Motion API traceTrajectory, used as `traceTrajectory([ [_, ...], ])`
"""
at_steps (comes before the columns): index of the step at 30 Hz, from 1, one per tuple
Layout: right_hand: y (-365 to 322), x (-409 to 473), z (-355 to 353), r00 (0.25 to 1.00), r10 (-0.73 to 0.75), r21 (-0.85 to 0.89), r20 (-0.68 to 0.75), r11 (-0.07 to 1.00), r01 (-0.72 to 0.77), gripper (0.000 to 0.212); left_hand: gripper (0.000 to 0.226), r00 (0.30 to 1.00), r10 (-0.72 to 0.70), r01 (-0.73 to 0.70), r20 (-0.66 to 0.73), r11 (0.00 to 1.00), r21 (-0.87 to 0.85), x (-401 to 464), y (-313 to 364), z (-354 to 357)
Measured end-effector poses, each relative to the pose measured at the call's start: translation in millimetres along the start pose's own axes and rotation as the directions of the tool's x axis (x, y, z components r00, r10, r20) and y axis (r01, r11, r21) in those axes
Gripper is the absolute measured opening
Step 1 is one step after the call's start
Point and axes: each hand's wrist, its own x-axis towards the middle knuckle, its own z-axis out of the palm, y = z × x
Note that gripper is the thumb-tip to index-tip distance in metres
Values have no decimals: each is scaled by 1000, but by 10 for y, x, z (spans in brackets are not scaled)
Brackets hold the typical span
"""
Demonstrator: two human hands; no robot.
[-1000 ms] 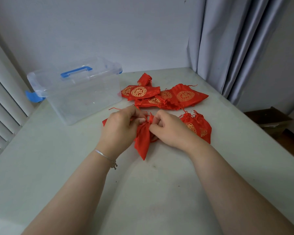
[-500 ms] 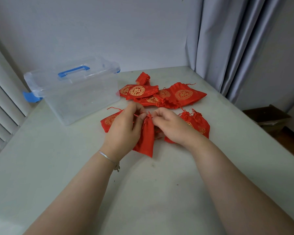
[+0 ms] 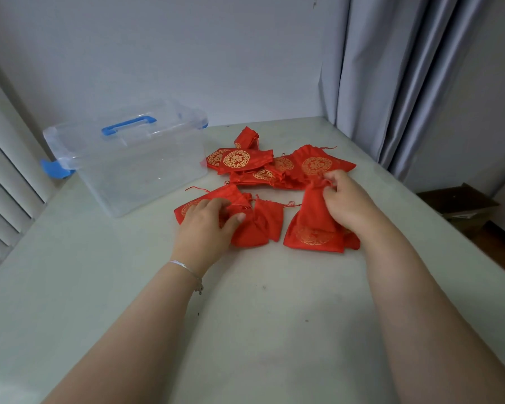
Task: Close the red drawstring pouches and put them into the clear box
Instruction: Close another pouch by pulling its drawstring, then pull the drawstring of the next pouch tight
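No legible text on anything

A pale table point(image 3: 274, 330) fills the frame, with a clear box point(image 3: 134, 167) at upper left and red drawstring pouches point(image 3: 274, 170) scattered across its centre.

Home-like room: grey curtain point(image 3: 397, 68), window blinds point(image 3: 3, 182), plain table point(image 3: 274, 316).

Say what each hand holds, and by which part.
Right hand pinches an upright red fabric drawstring pouch at its gathered neck. Left hand rests on flat red pouches; any grip is unclear.
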Motion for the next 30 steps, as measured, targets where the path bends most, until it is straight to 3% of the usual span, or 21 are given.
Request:
traceTrajectory([
  [3, 95, -4, 73, 991, 119, -264, 66, 960, -97, 39, 51, 999, -1, -3, 33, 992, 124, -15, 0, 54],
  [5, 69, -26, 100, 990, 142, -363, 17, 923, -126, 42, 57, 999, 2, -10, 40, 982, 189, -24, 12, 47],
  [7, -11, -79, 84, 993, 34, -358, -111, 931, -72, 47, 60, 997, 16, -30, 70, 979, 203, -33, 18, 31],
  [10, -155, -162, 167, 902, -296, -150, -313, 954, 260, 47, 53, 992, 52, -69, 113, 985, 155, -35, 33, 18],
  [12, -229, -178, 343, 873, -431, -142, -226, 902, 408, 36, 44, 994, 52, -61, 96, 994, 91, -33, 44, 9],
  [13, -251, -175, 446, 890, -435, -196, -136, 893, 406, 32, 40, 995, 47, -52, 83, 997, 56, -25, 40, 6],
  [16, -251, -131, 689, 962, -261, -487, 76, 832, 264, 45, 40, 997, 7, -2, 78, 998, -64, 13, -16, -17],
  [19, -250, -96, 763, 969, -242, -570, 49, 790, 226, 45, 43, 997, -35, 36, 67, 999, -12, 33, -55, -57],
  [24, -269, -152, 737, 960, -275, -486, 49, 833, 263, 25, 19, 980, 19, -2, -199, 996, 85, -32, 108, -139],
  [27, -289, -202, 682, 939, -341, -254, -37, 912, 321, 20, 45, 995, -14, 18, -95, 999, 44, -53, 192, -151],
  [30, -364, -316, 649, 861, -487, -9, -151, 871, 491, 15, 63, 995, -97, 102, 36, 977, -185, -53, 260, -150],
])
